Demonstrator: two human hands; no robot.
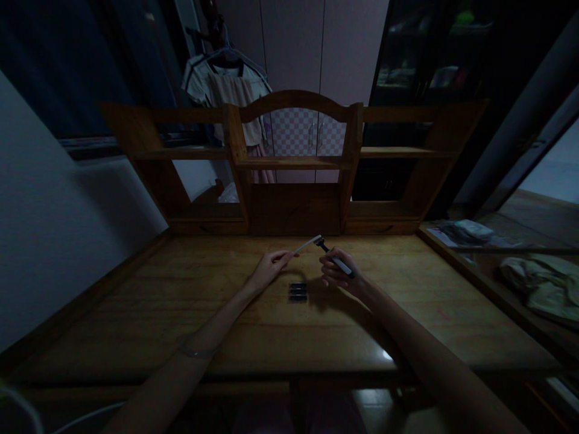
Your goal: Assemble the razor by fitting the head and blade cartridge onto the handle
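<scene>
My left hand (274,265) is closed, pinching one end of a thin pale stick (307,244) that slants up to the right. My right hand (340,269) wraps round the grey-and-black handle of a razor (340,264). The razor's dark head points up and left, at the far end of the stick; whether the two touch I cannot tell. Below and between my hands, a small clear pack with several dark bars (298,292) lies on the wooden desk (217,331). The stick's exact kind is too dim to make out.
A wooden shelf unit (294,161) with small drawers stands along the desk's back edge. To the left is a white wall (67,241). Papers and a plastic bag (473,229) and crumpled cloth (545,283) lie at the right. Clothes (226,84) hang behind the shelves.
</scene>
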